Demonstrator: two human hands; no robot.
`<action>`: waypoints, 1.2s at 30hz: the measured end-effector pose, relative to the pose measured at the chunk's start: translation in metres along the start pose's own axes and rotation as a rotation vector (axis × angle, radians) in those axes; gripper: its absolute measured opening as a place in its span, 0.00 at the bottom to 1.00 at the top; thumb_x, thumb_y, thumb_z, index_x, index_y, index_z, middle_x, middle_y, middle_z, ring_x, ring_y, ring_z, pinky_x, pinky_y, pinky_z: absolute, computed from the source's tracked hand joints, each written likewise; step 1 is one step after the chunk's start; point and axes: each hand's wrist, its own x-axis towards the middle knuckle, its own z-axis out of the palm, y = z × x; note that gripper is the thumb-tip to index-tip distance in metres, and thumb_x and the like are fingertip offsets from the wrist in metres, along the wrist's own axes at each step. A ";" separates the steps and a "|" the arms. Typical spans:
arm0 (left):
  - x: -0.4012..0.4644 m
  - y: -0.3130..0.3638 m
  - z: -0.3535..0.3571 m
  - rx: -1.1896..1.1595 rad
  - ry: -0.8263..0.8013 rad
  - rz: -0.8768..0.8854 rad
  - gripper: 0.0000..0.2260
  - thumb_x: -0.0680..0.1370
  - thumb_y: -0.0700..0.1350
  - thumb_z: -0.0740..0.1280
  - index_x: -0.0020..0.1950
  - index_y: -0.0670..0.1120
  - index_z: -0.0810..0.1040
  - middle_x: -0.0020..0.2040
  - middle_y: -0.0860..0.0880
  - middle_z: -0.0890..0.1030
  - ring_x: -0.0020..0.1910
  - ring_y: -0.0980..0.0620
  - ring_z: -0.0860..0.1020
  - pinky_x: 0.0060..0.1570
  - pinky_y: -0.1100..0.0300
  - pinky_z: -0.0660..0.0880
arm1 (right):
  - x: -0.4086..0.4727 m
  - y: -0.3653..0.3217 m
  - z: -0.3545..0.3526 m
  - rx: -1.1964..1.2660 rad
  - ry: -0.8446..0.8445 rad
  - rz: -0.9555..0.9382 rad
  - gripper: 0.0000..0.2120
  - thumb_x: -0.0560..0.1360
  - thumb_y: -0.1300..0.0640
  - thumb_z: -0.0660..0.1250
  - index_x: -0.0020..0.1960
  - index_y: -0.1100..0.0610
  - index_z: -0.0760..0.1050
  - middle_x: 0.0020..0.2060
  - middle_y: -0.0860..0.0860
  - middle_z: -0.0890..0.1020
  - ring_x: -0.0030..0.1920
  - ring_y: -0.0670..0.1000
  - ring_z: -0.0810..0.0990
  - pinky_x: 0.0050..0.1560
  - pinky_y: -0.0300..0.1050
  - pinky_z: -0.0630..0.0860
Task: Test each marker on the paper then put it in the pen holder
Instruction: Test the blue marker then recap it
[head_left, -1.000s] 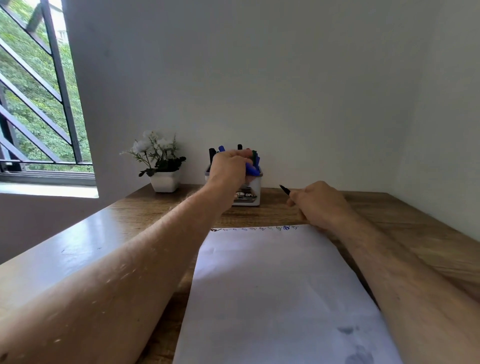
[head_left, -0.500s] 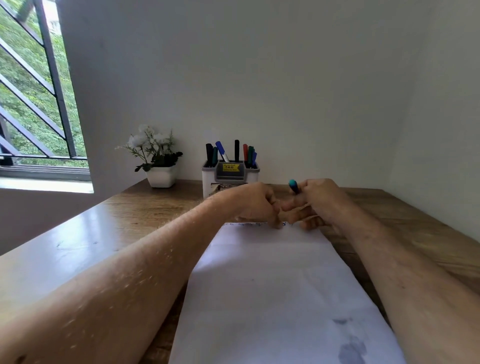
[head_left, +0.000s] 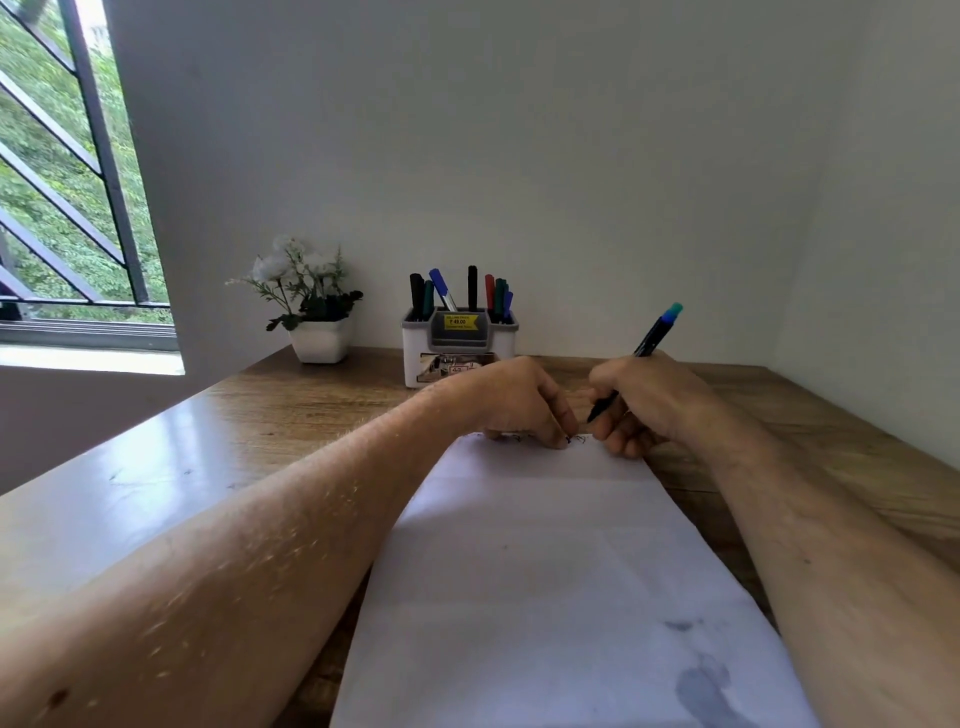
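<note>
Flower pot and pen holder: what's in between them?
Nothing. In the head view only bare wooden table lies between the flower pot and the pen holder.
</note>
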 end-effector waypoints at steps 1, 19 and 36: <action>0.000 -0.001 0.000 -0.002 -0.002 -0.002 0.08 0.73 0.41 0.75 0.51 0.49 0.86 0.34 0.51 0.80 0.31 0.54 0.75 0.27 0.65 0.72 | 0.001 0.000 0.000 -0.010 0.011 0.000 0.10 0.73 0.58 0.63 0.45 0.65 0.79 0.30 0.59 0.83 0.25 0.54 0.78 0.28 0.43 0.74; 0.006 -0.006 0.001 -0.051 -0.035 -0.037 0.08 0.73 0.44 0.76 0.51 0.50 0.84 0.30 0.54 0.79 0.25 0.58 0.74 0.25 0.66 0.71 | 0.005 0.003 0.004 -0.176 0.016 0.061 0.11 0.72 0.56 0.64 0.44 0.64 0.80 0.28 0.55 0.83 0.23 0.50 0.76 0.27 0.40 0.73; 0.005 -0.005 0.002 -0.066 -0.031 -0.050 0.07 0.73 0.44 0.76 0.50 0.50 0.84 0.30 0.54 0.80 0.26 0.58 0.75 0.24 0.67 0.72 | 0.000 0.000 0.003 -0.218 0.060 0.063 0.10 0.72 0.56 0.64 0.39 0.63 0.79 0.24 0.53 0.81 0.22 0.49 0.73 0.27 0.40 0.71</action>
